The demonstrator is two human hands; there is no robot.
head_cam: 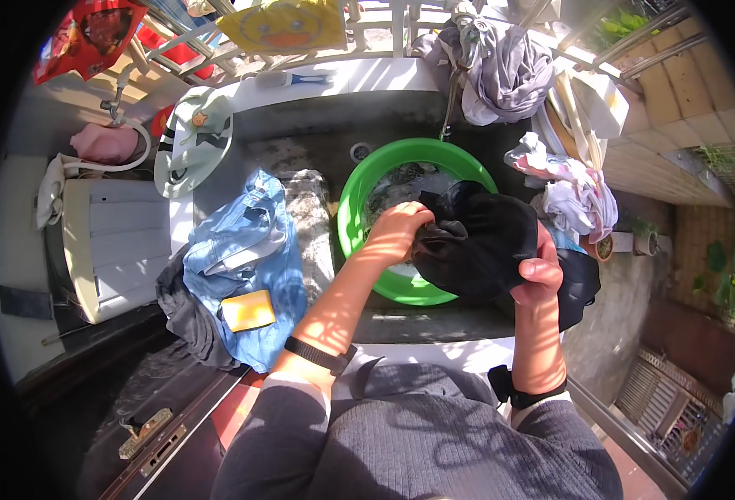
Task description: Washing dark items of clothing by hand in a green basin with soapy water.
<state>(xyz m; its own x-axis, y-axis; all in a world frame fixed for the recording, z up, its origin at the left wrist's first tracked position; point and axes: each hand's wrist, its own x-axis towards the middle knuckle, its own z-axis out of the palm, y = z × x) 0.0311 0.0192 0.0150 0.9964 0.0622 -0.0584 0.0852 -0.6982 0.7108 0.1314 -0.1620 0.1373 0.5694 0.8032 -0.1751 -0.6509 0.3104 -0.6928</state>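
A black cloth garment [486,244] is stretched between my two hands over a green plastic basin [358,169]. My left hand [402,231] pinches its bunched left part, while my right hand [541,272] grips the right side with the thumb on top. Cloudy water and some wet fabric show inside the basin. Left of it, a light-blue denim garment [286,269] lies heaped with a yellow bar [248,310] on top, likely soap. Dark grey cloth [186,312] sticks out from under the denim.
A metal tap [450,103] stands behind the basin, with grey cloth [511,81] bundled above it. Pink and white cloth [577,194] lies at the right rim. A pale green bag-like item [202,119] and a blue-and-white brush [292,79] are at the back left.
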